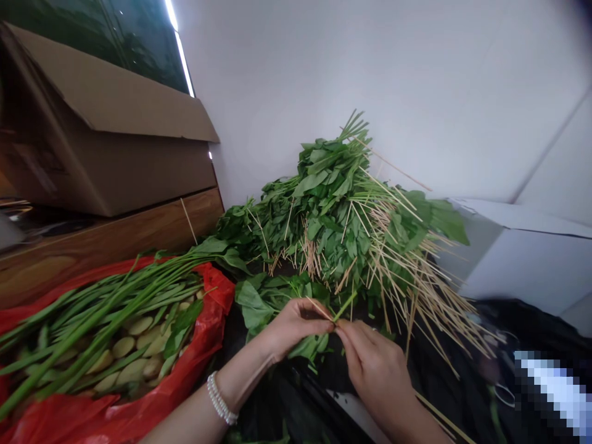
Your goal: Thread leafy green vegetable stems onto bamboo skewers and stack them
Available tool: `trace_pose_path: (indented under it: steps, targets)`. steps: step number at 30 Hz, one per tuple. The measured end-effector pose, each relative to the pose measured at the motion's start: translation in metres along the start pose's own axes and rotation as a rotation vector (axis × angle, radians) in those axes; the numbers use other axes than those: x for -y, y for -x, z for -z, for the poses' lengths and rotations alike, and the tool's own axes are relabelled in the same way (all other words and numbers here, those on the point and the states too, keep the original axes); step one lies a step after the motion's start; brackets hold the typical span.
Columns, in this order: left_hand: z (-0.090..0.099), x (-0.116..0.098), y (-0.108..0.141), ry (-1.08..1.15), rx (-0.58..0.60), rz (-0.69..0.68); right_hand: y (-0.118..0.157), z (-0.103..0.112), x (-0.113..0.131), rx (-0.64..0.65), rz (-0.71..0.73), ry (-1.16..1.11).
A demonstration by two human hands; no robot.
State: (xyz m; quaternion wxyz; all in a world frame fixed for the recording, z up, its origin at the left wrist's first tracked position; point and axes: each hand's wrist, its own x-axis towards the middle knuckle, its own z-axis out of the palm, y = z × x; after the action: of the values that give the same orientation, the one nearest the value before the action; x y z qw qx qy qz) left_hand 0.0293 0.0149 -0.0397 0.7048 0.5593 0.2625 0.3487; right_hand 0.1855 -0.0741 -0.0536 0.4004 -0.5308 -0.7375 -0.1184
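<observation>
Our left hand [296,327] pinches a bamboo skewer [320,310] while our right hand [377,370] clamps a leafy green stem [346,306], both hands together, just before the heap of skewered greens [333,209].

body: two bare hands | left hand [291,330]: slim fingers, short nails | right hand [377,370]: slim fingers, short nails | left wrist [231,387]: white bead bracelet [219,399], several strands, round pearly beads | forearms: bare, no sleeves in view
</observation>
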Motion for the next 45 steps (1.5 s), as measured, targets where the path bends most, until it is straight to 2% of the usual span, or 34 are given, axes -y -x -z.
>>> trace_pose_path:
  steps: [2, 4, 7, 10, 13, 16, 19, 21, 24, 27, 29, 32, 35, 39, 45]
  targets:
    - [0.006, -0.003, -0.002, -0.001, -0.040, -0.043, -0.003, 0.006, -0.003, -0.039, -0.006, 0.002]
    - [0.015, -0.007, -0.004, -0.045, -0.153, -0.105, -0.007, 0.015, -0.007, -0.099, -0.044, 0.013]
    - [0.029, -0.013, -0.008, -0.386, -0.262, -0.211, -0.010, 0.028, -0.013, -0.171, -0.122, 0.033]
    - [0.037, -0.012, -0.007, -0.935, -0.183, -0.276, -0.011, 0.035, -0.014, -0.189, -0.159, 0.016]
    - [0.041, -0.008, -0.004, -1.328, -0.100, -0.249, -0.010, 0.034, -0.013, -0.188, -0.152, 0.028]
    - [0.043, -0.004, -0.002, -1.555, -0.103, -0.188, -0.008, 0.030, -0.012, -0.182, -0.107, 0.050]
    - [0.044, -0.003, -0.001, -1.647, -0.126, -0.144, -0.006, 0.027, -0.013, -0.171, -0.078, 0.035]
    - [0.044, -0.005, -0.001, -1.606, -0.140, -0.148, -0.006, 0.025, -0.014, -0.164, -0.076, 0.025]
    - [0.042, -0.011, -0.002, -1.378, -0.192, -0.226, -0.006, 0.023, -0.013, -0.148, -0.078, 0.021]
    - [0.040, -0.017, -0.005, -1.068, -0.346, -0.369, -0.008, 0.020, -0.012, -0.132, -0.080, 0.010]
    - [0.039, -0.019, -0.007, -0.827, -0.432, -0.410, -0.009, 0.018, -0.011, -0.116, -0.093, 0.013]
    - [0.036, -0.017, -0.008, -0.407, -0.431, -0.291, -0.009, 0.013, -0.010, -0.068, -0.113, 0.026]
    - [0.032, -0.015, -0.006, -0.081, -0.338, -0.137, -0.006, 0.008, -0.010, -0.041, -0.116, 0.014]
    - [0.023, -0.013, -0.004, 0.075, -0.241, -0.075, -0.004, 0.005, -0.010, -0.016, -0.103, 0.009]
    - [0.016, -0.010, -0.003, 0.057, -0.258, -0.091, -0.005, 0.005, -0.009, -0.013, -0.075, 0.001]
